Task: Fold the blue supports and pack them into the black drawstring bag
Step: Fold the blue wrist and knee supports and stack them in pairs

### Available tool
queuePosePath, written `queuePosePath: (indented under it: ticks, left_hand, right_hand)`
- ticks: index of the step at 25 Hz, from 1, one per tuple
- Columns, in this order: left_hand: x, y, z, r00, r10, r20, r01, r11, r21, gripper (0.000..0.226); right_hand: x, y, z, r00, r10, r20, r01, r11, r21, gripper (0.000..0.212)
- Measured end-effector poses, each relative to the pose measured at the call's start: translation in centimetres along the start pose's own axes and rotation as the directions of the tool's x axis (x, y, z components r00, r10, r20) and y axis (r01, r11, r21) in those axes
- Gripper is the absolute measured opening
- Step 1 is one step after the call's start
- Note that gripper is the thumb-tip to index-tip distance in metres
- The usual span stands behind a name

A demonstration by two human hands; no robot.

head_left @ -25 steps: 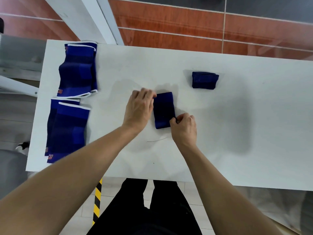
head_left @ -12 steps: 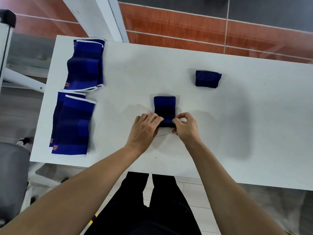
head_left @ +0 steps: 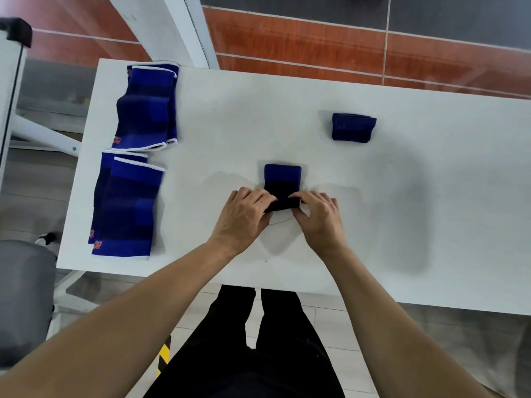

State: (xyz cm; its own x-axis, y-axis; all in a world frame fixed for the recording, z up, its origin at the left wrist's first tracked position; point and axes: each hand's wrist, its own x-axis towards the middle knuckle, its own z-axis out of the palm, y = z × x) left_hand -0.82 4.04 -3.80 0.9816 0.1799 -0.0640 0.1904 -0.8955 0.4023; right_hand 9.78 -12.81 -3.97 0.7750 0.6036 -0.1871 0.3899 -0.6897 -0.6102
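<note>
1. Right, fingers of the left hand are pinched on the near-left end of the blue support, curled over the rolled-up edge.
2. Fingers of the right hand clamp the near-right end of that same roll, thumb tucked underneath.
3. Between the two hands, the near edge of the support is lifted and turned over into a dark fold; the far part lies flat on the white table.
4. Out to the far right, a folded support sits alone, well apart from the hands.
5. Over on the left edge of the table, two overlapping flat supports lie at the far corner.
6. Just nearer, another overlapping pair lies flat, white trim showing at the ends.
7. Both bare forearms reach in from below, over black trousers.
</note>
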Motion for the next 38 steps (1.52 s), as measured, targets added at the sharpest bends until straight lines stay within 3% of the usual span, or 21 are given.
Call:
queuePosePath:
  ticks: [3,8,17,19,22,26,29,34,38]
  left_hand:
    - [0.3,0.5,-0.7,0.996,-0.056,0.07,0.064,0.992,-0.113,0.033]
    - [2.9,0.5,-1.8,0.939,-0.304,0.159,0.341,0.876,-0.341,0.027]
    - [5.0,1.0,-1.0,0.886,-0.448,0.118,0.46,0.82,-0.341,0.025]
    - [5.0,1.4,-0.6,0.894,-0.443,0.066,0.443,0.854,-0.273,0.03]
    - [4.7,1.0,0.2,0.904,-0.415,-0.103,0.415,0.909,-0.023,0.034]
    - [4.4,-0.1,1.1,0.939,-0.177,-0.296,0.229,0.962,0.149,0.023]
    - [3.6,-0.2,2.0,0.935,-0.026,-0.353,0.12,0.961,0.248,0.019]
    - [3.4,-0.5,2.7,0.962,-0.146,-0.229,0.202,0.948,0.245,0.039]
    - [5.3,-0.3,3.0,0.972,-0.173,-0.159,0.212,0.937,0.276,0.051]
  right_hand:
    - [0.6,0.1,-0.1,0.999,0.032,0.018,-0.033,0.998,0.044,0.02]
    - [2.0,-0.3,-0.4,0.976,0.214,0.045,-0.219,0.945,0.242,0.013]
    - [3.3,-1.3,0.0,0.953,0.299,0.051,-0.303,0.929,0.212,0.018]
    - [3.5,-1.6,0.0,0.942,0.334,0.043,-0.335,0.917,0.219,0.017]
    - [3.8,-1.9,0.3,0.942,0.336,-0.012,-0.33,0.93,0.161,0.018]
    - [4.1,-2.1,0.4,0.941,0.336,-0.031,-0.329,0.934,0.139,0.021]
    - [4.5,-2.1,0.6,0.95,0.31,-0.039,-0.306,0.948,0.094,0.019]
    - [4.6,-1.7,0.9,0.965,0.233,-0.118,-0.237,0.971,-0.022,0.022]
    - [4.3,-0.7,1.2,0.942,-0.154,-0.297,0.087,0.97,-0.227,0.004]
